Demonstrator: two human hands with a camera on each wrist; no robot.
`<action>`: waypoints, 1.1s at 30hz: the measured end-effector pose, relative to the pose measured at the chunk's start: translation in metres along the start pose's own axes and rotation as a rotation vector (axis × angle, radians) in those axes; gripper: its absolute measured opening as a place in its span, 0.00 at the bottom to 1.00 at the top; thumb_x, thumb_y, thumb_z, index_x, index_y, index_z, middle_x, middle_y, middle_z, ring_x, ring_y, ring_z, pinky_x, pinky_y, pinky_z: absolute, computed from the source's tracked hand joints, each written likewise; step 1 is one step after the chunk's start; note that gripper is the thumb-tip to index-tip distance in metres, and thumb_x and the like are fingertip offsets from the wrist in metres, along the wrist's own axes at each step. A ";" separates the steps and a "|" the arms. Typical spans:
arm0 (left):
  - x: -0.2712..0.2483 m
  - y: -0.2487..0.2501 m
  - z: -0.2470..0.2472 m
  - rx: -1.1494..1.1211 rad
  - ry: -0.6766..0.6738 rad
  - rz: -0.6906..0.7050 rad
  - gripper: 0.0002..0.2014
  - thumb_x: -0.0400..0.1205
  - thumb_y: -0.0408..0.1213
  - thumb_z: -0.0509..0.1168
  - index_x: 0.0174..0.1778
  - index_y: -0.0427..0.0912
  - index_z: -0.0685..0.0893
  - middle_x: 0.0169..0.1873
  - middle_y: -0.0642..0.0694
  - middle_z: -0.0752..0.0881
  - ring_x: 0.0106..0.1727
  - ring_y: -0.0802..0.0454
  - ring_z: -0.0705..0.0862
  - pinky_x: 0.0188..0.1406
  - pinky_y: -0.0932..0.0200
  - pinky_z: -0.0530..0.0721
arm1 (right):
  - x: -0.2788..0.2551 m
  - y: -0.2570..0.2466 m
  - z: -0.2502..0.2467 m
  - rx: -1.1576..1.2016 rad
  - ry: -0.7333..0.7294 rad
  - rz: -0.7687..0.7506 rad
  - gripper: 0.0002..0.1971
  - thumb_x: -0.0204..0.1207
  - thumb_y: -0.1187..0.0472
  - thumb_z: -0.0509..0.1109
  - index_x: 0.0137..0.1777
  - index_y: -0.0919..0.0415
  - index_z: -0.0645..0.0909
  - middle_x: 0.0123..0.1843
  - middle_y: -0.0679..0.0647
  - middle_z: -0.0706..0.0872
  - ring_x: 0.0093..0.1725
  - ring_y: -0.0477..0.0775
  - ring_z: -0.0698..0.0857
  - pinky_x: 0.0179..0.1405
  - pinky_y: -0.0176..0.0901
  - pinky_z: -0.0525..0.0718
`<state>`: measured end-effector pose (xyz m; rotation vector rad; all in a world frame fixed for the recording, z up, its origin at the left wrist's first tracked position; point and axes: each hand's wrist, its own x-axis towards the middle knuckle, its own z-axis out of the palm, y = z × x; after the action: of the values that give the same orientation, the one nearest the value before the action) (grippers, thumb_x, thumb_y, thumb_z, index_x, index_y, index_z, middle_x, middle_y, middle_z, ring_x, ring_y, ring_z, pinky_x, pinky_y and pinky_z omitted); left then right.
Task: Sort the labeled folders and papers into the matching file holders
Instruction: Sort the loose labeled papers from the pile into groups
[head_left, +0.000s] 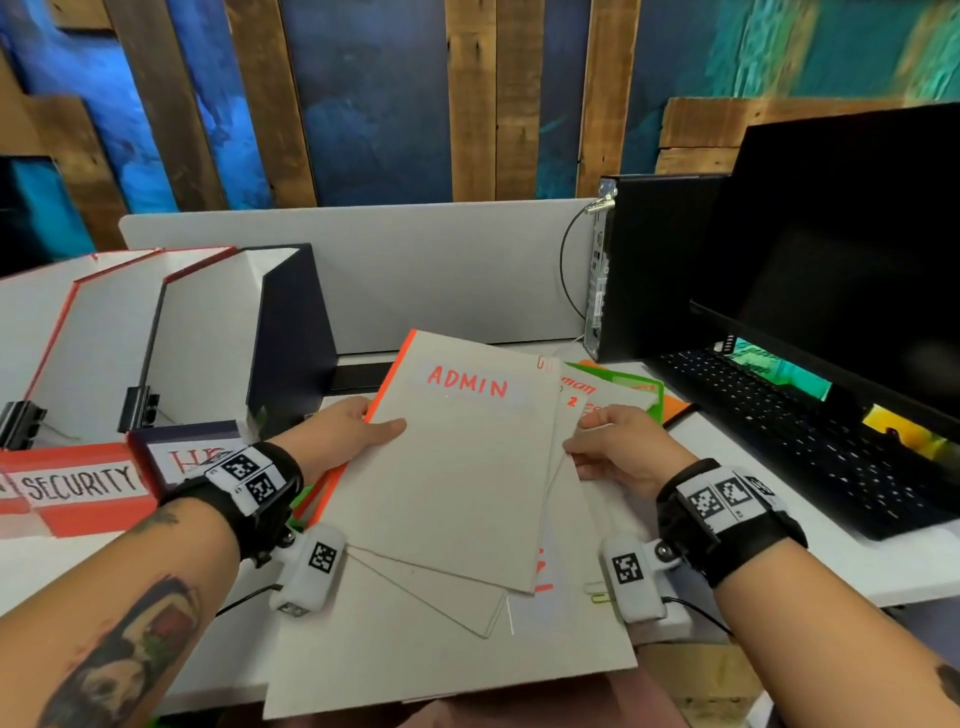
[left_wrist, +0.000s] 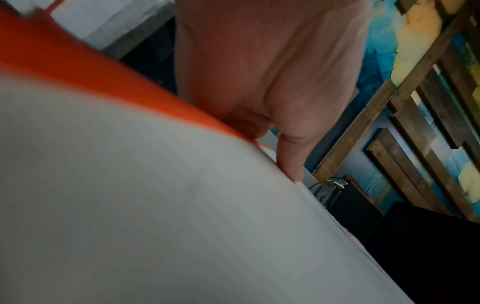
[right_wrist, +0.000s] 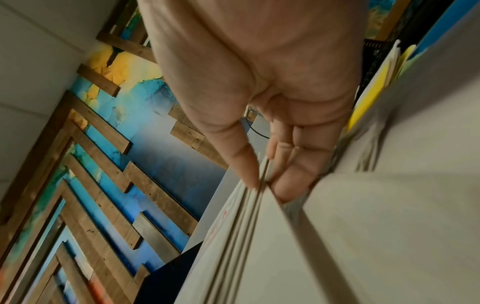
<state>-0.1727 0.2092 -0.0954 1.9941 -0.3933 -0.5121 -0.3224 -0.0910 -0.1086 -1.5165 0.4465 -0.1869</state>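
Observation:
A grey sheet lettered ADMIN (head_left: 457, 457) tops a fanned stack of papers and folders held above the desk's front edge. My left hand (head_left: 353, 431) grips the stack's left side, thumb on top, beside an orange folder edge (head_left: 382, 384); the left wrist view shows the thumb (left_wrist: 291, 160) pressing the paper. My right hand (head_left: 615, 447) pinches the right edges of several sheets (right_wrist: 249, 205), thumb above and fingers below. File holders stand at left: a red one labeled SECURITY (head_left: 78, 486) and a dark one labeled HR (head_left: 192, 452).
A green folder (head_left: 644, 389) and orange folders lie on the desk behind the stack. A black keyboard (head_left: 810, 436), monitor (head_left: 852, 249) and small computer case (head_left: 649, 270) fill the right. A white divider panel (head_left: 441, 260) backs the desk.

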 end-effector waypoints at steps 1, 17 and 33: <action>-0.001 0.000 0.000 0.028 -0.015 -0.004 0.21 0.79 0.50 0.76 0.65 0.45 0.84 0.51 0.41 0.94 0.52 0.35 0.93 0.60 0.33 0.88 | 0.000 0.000 0.000 0.038 -0.007 -0.005 0.16 0.73 0.83 0.72 0.48 0.63 0.75 0.36 0.63 0.90 0.33 0.60 0.91 0.30 0.49 0.92; 0.006 0.010 -0.023 -0.187 0.556 0.116 0.17 0.81 0.47 0.75 0.48 0.32 0.89 0.44 0.37 0.93 0.42 0.38 0.90 0.45 0.46 0.87 | -0.005 0.004 0.000 -0.186 -0.147 0.061 0.18 0.68 0.72 0.83 0.58 0.70 0.85 0.50 0.66 0.93 0.40 0.58 0.92 0.33 0.42 0.90; 0.014 -0.002 0.020 -0.611 0.431 -0.007 0.13 0.83 0.29 0.72 0.62 0.31 0.86 0.56 0.34 0.91 0.56 0.35 0.90 0.63 0.38 0.86 | -0.003 0.003 0.021 0.145 -0.104 -0.049 0.22 0.75 0.84 0.67 0.63 0.64 0.80 0.55 0.64 0.92 0.51 0.66 0.92 0.48 0.59 0.93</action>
<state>-0.1708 0.1884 -0.1076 1.4528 0.0435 -0.1620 -0.3172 -0.0706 -0.1113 -1.3885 0.3065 -0.1749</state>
